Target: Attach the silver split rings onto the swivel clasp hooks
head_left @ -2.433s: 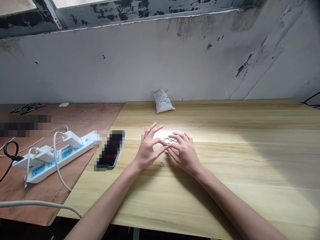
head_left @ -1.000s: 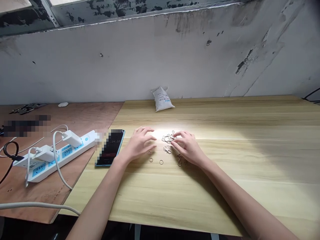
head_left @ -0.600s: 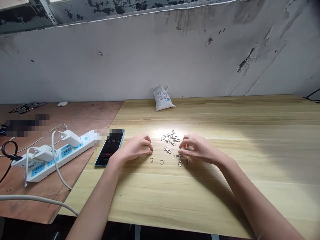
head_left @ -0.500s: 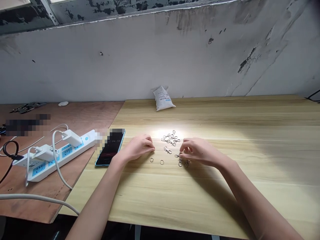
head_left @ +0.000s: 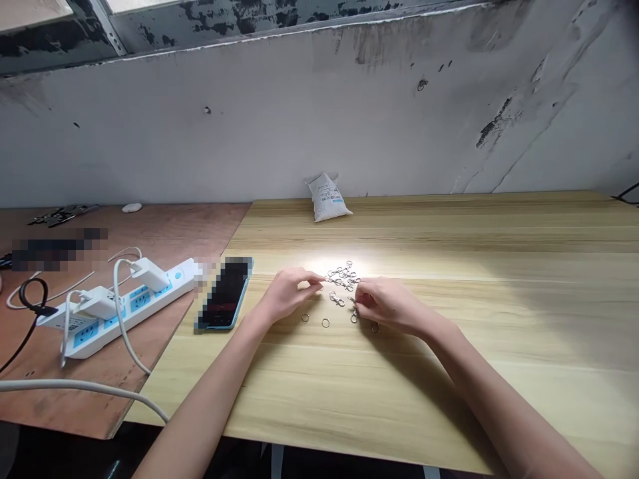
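**Q:** Nearest first, what's in frame?
**A:** Both forearms come in from 6 o'clock over the pale wood surface (head_left: 399, 399). The left hand (head_left: 287, 294) is at 9 o'clock from the metal parts, the right hand (head_left: 387, 303) at 3 o'clock.

**Q:** State of the grip?
**A:** Left: thumb and fingertips (head_left: 319, 280) pressed together at the edge of the pile, apparently pinching, but whatever is caught is too small to tell. Right: fingers curled down and drawn together over a swivel clasp (head_left: 354, 314). Cannot tell if it's actually held.

**Q:** Where are the small parts?
**A:** A tangled pile of metal rings and clasps (head_left: 342, 276) lies between the hands, touching neither palm. A loose ring (head_left: 325, 322) sits at its 6 o'clock, with a second clasp (head_left: 337, 301) just nearer the pile.

**Q:** Step in hand, and what does the next move call for?
**A:** Looks like fingertip work on the parts at the pile's edge. Pieces this small and tangled call for a fine, careful pinch.

**Q:** Further out?
**A:** A phone (head_left: 227, 294) at 9 o'clock, screen pixelated. Beyond it, a power strip (head_left: 132, 299). A white pouch (head_left: 329, 198) at 12 o'clock, by the wall.
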`<state>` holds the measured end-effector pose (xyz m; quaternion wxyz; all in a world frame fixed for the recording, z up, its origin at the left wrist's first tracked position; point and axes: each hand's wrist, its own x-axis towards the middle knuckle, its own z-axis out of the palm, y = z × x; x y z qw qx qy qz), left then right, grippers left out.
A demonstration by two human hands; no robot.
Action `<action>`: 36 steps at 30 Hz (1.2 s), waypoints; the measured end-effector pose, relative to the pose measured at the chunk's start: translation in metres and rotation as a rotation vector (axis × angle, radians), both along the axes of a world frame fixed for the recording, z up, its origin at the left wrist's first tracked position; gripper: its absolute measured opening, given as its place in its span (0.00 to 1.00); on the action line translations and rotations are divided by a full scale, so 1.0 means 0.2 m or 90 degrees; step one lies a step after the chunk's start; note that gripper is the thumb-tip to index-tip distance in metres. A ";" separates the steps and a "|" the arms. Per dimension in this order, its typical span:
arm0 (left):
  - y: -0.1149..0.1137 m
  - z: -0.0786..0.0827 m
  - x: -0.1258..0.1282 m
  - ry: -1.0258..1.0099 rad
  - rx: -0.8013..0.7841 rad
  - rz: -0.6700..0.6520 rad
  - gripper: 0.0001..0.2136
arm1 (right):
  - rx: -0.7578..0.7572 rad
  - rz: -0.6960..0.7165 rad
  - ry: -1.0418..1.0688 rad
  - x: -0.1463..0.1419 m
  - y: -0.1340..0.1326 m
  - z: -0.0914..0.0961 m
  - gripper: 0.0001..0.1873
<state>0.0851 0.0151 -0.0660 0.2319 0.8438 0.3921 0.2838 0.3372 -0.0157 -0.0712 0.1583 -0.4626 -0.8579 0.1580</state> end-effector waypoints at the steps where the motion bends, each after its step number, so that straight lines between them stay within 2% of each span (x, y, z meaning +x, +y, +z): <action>1: 0.00 -0.01 0.00 0.001 0.004 0.003 0.06 | 0.022 0.004 0.007 0.00 0.00 0.00 0.06; 7: 0.00 0.00 0.02 0.011 0.031 0.010 0.07 | 0.148 0.027 0.034 -0.04 0.01 -0.02 0.08; 18: -0.01 0.00 0.03 0.024 0.024 -0.007 0.06 | 0.189 0.017 0.060 -0.07 0.01 -0.05 0.09; 26: -0.01 -0.02 0.05 0.024 0.116 -0.003 0.03 | 0.299 -0.029 0.012 -0.12 0.00 -0.07 0.12; 36: -0.02 -0.01 0.05 0.087 0.146 -0.016 0.05 | 0.290 -0.075 0.007 -0.11 0.01 -0.09 0.11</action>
